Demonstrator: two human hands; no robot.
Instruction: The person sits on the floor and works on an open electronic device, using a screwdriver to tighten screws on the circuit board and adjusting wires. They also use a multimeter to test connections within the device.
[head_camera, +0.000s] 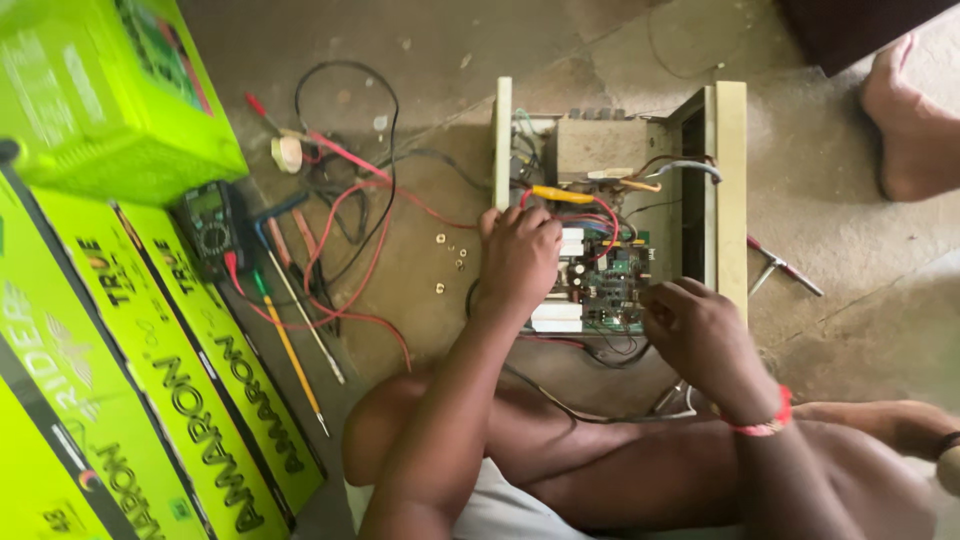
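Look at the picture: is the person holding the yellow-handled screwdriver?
No: the yellow-handled screwdriver lies on the floor, while left hand and right hand are at the circuit board.

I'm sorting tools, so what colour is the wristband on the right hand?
Red, the wristband on the right hand, in the head view.
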